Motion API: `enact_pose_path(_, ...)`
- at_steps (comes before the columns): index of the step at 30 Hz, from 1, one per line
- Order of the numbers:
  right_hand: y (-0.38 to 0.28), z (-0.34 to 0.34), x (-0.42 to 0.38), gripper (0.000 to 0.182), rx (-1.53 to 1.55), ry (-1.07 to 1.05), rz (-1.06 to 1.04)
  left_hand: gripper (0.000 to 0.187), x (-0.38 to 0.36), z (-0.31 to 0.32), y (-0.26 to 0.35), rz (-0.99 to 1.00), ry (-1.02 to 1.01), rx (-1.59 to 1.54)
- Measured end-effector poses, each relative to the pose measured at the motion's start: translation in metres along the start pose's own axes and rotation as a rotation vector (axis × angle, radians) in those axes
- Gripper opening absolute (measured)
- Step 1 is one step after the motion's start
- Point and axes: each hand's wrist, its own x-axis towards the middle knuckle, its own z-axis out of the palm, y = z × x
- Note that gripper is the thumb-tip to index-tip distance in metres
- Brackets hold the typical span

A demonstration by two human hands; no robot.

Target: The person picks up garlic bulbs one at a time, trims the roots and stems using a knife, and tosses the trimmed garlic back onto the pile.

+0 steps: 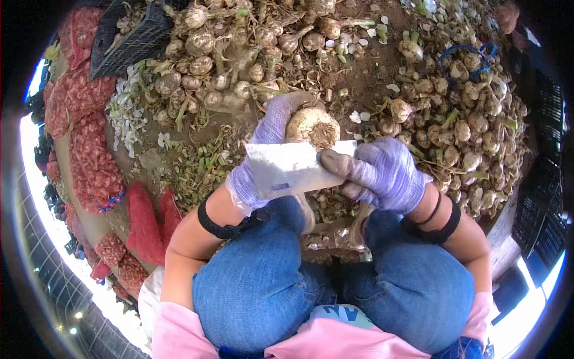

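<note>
My left hand (272, 127), in a purple-and-white knit glove, is wrapped round a large garlic bulb (306, 124). The bulb's brown root end faces down toward me. My right hand (385, 175), gloved the same way with soiled fingertips, grips one end of a wide, flat, pale metal blade (293, 169). The blade's upper edge lies against the root end of the bulb, or just in front of it. It hides part of my left palm and fingers. Whether the blade has a handle inside my right hand cannot be seen.
Heaped garlic bulbs (200, 42) lie ahead, with another pile (472, 128) at right beside a blue cord (472, 57). Cut stalk scraps (206, 158) cover the ground at left. Red mesh sacks (95, 161) and a black crate (133, 39) stand left; more black crates (541, 221) stand right.
</note>
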Motion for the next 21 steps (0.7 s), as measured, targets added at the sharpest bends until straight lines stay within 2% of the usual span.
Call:
enact_pose_path(3, 0.000, 0.002, -0.005, 0.057, 0.006, 0.005, 0.020, 0.089, -0.003, 0.008, -0.010, 0.064, 0.075, -0.033)
enact_pose_path(4, 0.002, 0.004, -0.006, 0.056, 0.002, 0.010, 0.015, 0.089, -0.007, 0.012, -0.011, -0.026, 0.096, -0.036)
enact_pose_path(8, 0.010, 0.006, -0.012, 0.047, -0.072, -0.055, -0.003, 0.089, -0.006, 0.007, -0.006, 0.090, 0.106, 0.177)
enact_pose_path(9, 0.029, 0.031, -0.029, 0.045, 0.433, 0.191, 0.406, 0.089, -0.007, 0.000, 0.000, 0.108, 0.111, 0.240)
enact_pose_path(10, 0.058, 0.029, -0.050, 0.043, 0.219, 0.193, 0.615, 0.088, -0.008, -0.004, 0.005, 0.130, 0.112, 0.303)
enact_pose_path(11, 0.086, 0.028, -0.070, 0.041, 0.025, 0.157, 0.827, 0.087, -0.017, -0.001, 0.006, 0.074, 0.114, 0.030)
enact_pose_path(12, 0.082, 0.007, -0.074, 0.045, 0.105, 0.079, 1.023, 0.091, -0.016, -0.006, 0.004, 0.070, 0.058, 0.058)
enact_pose_path(14, 0.084, 0.030, -0.086, 0.048, 0.246, 0.271, 0.752, 0.093, -0.014, -0.009, -0.003, 0.074, -0.028, 0.060)
enact_pose_path(16, 0.064, 0.021, -0.065, 0.048, 0.324, 0.168, 0.752, 0.091, -0.007, -0.006, -0.008, 0.110, -0.057, 0.017)
enact_pose_path(18, 0.052, 0.012, -0.051, 0.052, 0.372, 0.139, 0.599, 0.086, -0.001, -0.014, -0.006, 0.197, -0.172, 0.020)
enact_pose_path(19, 0.042, -0.001, -0.046, 0.054, 0.512, 0.054, 0.651, 0.084, 0.003, -0.019, -0.006, 0.247, -0.231, 0.025)
enact_pose_path(20, 0.032, -0.014, -0.040, 0.057, 0.642, -0.030, 0.713, 0.058, 0.004, -0.021, -0.012, 0.269, -0.266, -0.114)
enact_pose_path(21, 0.027, -0.020, -0.039, 0.059, 0.687, -0.084, 0.704, 0.049, 0.006, -0.025, -0.016, 0.302, -0.313, -0.134)
